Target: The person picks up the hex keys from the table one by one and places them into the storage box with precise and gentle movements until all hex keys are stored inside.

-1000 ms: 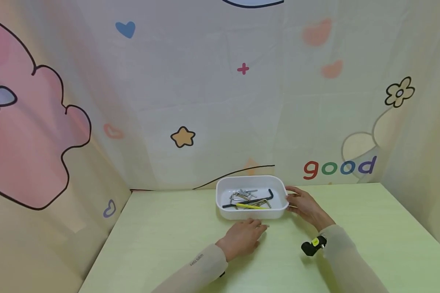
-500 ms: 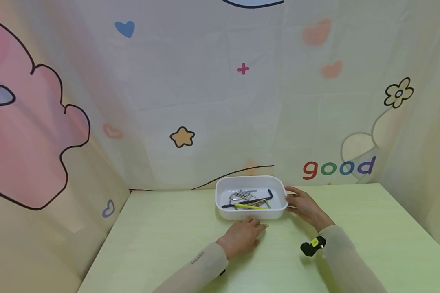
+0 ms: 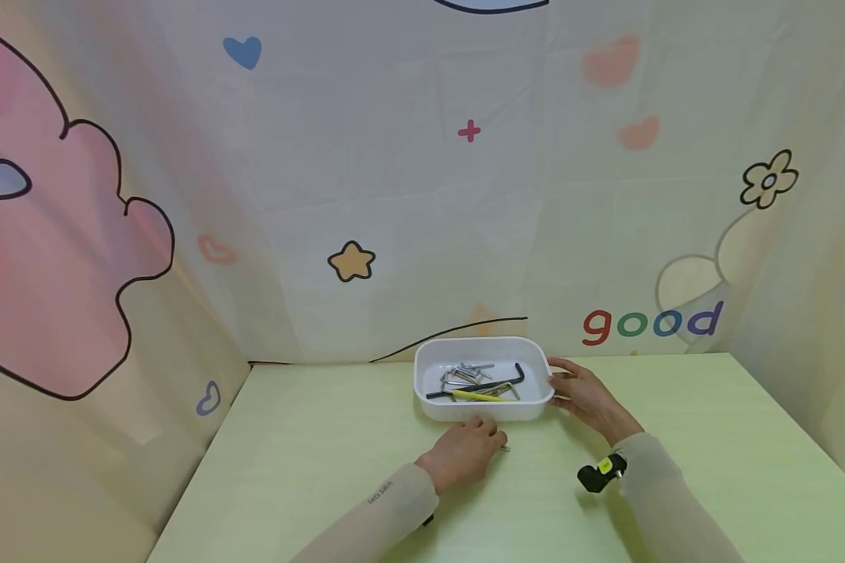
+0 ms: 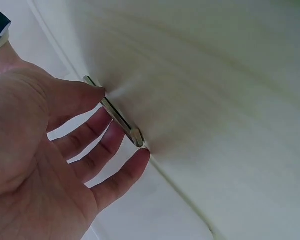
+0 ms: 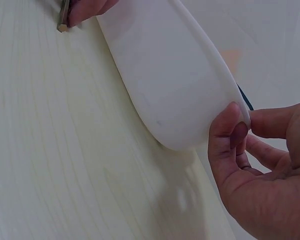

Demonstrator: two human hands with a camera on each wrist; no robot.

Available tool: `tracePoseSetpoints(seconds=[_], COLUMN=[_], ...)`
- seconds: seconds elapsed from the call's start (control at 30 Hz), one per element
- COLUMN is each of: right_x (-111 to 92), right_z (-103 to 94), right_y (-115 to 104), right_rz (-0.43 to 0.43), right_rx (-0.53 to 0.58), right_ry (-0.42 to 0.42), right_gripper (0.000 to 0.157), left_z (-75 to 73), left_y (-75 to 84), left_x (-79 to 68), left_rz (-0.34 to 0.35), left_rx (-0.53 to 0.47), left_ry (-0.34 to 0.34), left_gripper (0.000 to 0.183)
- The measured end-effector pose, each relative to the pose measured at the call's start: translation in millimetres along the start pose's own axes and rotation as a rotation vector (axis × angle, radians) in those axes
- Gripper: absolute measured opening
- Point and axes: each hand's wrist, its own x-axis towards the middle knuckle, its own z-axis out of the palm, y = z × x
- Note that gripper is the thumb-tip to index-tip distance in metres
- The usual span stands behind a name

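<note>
My left hand (image 3: pixel 461 455) is low over the table, just in front of a white plastic bin (image 3: pixel 486 413). Its thumb and fingertips pinch a small metal hex key (image 4: pixel 116 114), whose bent end shows by the fingers in the left wrist view. The hex-shaped tip of the key (image 5: pixel 63 21) also peeks out in the right wrist view. At the bin's right end, my right hand (image 3: pixel 587 400) grips the rim between thumb and fingers. Inside the bin lie several metal hex keys, a larger black hex key (image 3: pixel 493 385) and a thin yellow stick-like piece (image 3: pixel 480 396).
The pale green tabletop (image 3: pixel 310 446) stretches out on both sides of the bin. Close behind the bin hangs a printed curtain (image 3: pixel 394 180), with more curtain at left and right. A black device (image 3: pixel 602 473) is strapped at my right wrist.
The left fingers have drawn in slightly, and the hex key's visible end has shifted a little left and toward me. My right hand and the bin have stayed in place.
</note>
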Motion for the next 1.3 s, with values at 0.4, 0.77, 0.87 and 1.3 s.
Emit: tracePoseSetpoints(seconds=[0.4,0.77,0.87,1.3], right_x=[-0.9,-1.5,-1.6,-3.7], right_z=[-0.5,0.5,1.1,2.0], right_y=[0.0,1.6,1.6,-3.9], right_rz=[0.028,0.01,0.01,0.026], right_rx=[-0.018,-0.009,-0.008,-0.016], right_ry=[0.006,0.0,0.005,0.004], right_gripper=[0.054,0.053,0.053,0.054], left_z=[-0.5,-0.6,-0.1,-6.1], left_y=[-1.6,-1.6,-2.6,-5.4], left_x=[-1.4,-4.0,-4.6,-9.9], left_rz=[0.011,0.007,0.006,0.054], left_rx=[0.038,0.095,0.103,0.087], left_ry=[-0.015,-0.057,-0.049,0.011], left_gripper=[0.018,0.019,0.019,0.019])
